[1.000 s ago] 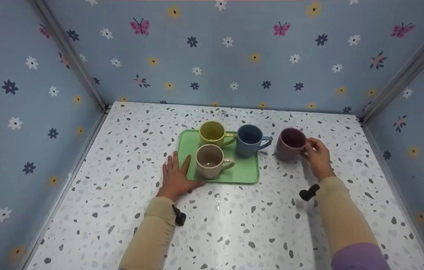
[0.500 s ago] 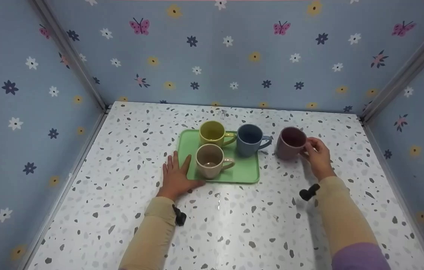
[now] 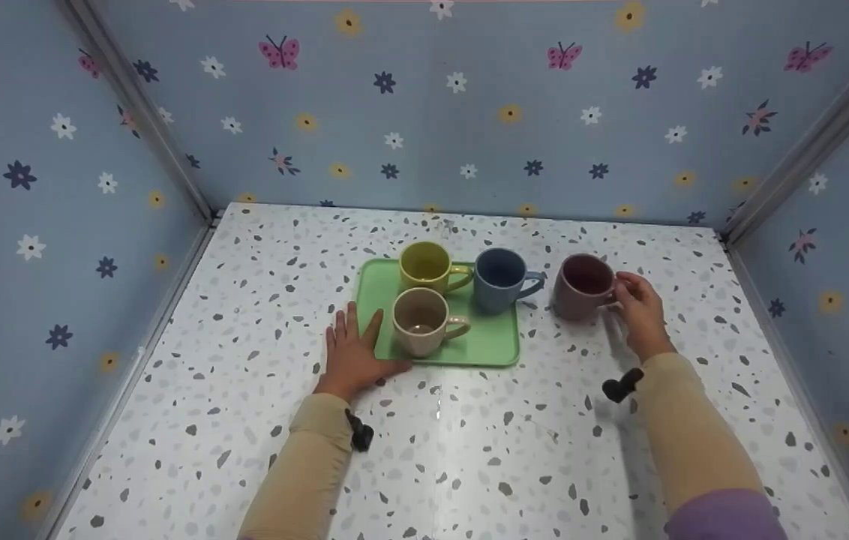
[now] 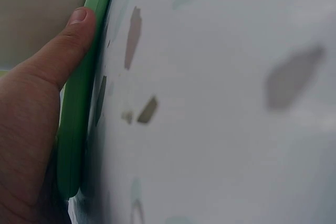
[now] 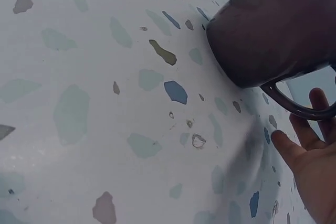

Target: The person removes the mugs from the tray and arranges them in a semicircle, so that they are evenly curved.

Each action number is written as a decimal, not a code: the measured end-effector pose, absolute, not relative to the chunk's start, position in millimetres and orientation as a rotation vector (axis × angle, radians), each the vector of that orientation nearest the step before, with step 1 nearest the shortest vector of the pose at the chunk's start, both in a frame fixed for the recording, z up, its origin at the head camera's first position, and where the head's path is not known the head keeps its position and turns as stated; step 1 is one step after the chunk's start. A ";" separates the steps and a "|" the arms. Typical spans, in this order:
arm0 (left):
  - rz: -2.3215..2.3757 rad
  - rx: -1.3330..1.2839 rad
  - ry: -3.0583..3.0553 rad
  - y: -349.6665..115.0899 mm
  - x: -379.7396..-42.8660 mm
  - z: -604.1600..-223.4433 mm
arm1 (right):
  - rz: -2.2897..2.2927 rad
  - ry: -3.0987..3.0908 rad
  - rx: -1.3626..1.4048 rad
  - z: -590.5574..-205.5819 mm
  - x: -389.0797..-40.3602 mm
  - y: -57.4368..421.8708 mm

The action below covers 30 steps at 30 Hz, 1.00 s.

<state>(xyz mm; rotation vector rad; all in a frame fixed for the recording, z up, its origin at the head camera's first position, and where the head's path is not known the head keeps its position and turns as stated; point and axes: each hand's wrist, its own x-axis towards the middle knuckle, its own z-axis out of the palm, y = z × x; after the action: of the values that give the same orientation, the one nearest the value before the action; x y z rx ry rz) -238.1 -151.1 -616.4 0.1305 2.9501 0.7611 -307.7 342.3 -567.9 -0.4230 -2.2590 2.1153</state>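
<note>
In the head view my left hand [image 3: 353, 364] lies spread at the front left corner of a green tray [image 3: 488, 346], thumb along its near edge. In the left wrist view that thumb touches the green rim [image 4: 79, 129]. On the tray stand a yellow mug [image 3: 424, 270], a beige mug [image 3: 420, 326] and a blue mug [image 3: 498, 285]. A dark red mug [image 3: 578, 292] stands upright on the table, right of the tray. My right hand [image 3: 642, 315] is at its handle [image 5: 299, 107], with several fingers loosely extended and apart; thumb contact is hidden.
The white speckled table [image 3: 469, 465] is bounded by a patterned blue back wall [image 3: 439, 105] and side walls. A black wrist camera [image 3: 622, 385] sits on the right wrist, another camera [image 3: 359, 431] on the left.
My right hand has shifted slightly right, away from the dark red mug's body, showing more of its handle. That mug, the tray and my left hand stay in place.
</note>
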 end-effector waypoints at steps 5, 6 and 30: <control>0.754 0.114 2.942 -151.3 -237.6 -616.3 | 2.069 -2.226 -0.388 -556.7 -307.7 340.4; 0.755 0.116 2.943 -151.4 -237.3 -616.1 | 2.064 -2.210 -0.371 -553.6 -307.9 339.1; 0.770 0.132 2.968 -149.6 -238.4 -617.3 | 1.946 -2.088 0.015 -508.2 -311.8 272.4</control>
<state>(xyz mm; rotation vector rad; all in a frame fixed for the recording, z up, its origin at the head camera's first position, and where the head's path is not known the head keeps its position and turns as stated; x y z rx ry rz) -238.4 -149.6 -617.3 0.1320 2.9680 0.7704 -311.8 272.4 -508.2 0.0154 -2.0875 1.9464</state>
